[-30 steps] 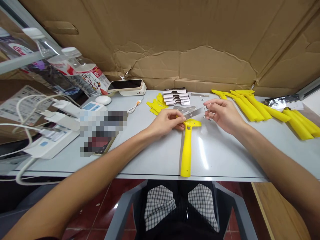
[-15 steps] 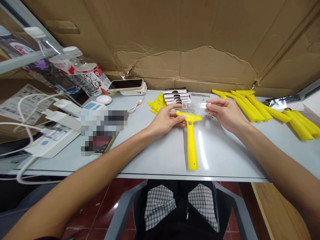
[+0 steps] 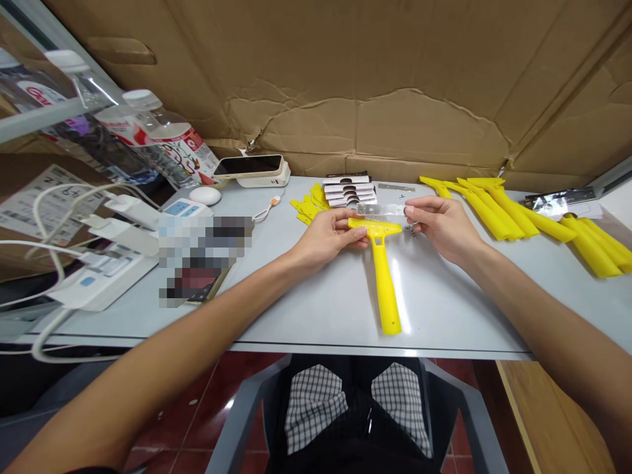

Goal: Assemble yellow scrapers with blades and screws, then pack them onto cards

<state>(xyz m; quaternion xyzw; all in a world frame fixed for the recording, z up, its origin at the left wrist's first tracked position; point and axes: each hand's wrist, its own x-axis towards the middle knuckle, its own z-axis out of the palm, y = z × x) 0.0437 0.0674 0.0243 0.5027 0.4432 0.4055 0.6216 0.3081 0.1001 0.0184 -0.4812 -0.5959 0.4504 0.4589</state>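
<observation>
My left hand [image 3: 332, 238] grips the head of a yellow scraper handle [image 3: 386, 289], whose grip points down toward the table's front edge. Just above that head, my right hand [image 3: 437, 227] pinches the right end of a thin, shiny scraper blade [image 3: 380, 210]. The blade's left end lies close to my left fingertips; whether they touch it I cannot tell. Small loose screws [image 3: 411, 231] lie on the table beside my right fingers. Behind my left hand are several flat yellow plastic pieces [image 3: 309, 207].
Several packaged blades [image 3: 350, 191] are stacked at the back, beside a metal strip [image 3: 396, 187]. More yellow handles [image 3: 488, 207] lie at the right. On the left are a power strip [image 3: 99, 280], a phone [image 3: 249, 166], a white mouse [image 3: 205, 195] and bottles [image 3: 180, 151].
The yellow handle's lower end has swung slightly to the right. The blade has tipped, so more of its flat face shows. Both hands keep their hold.
</observation>
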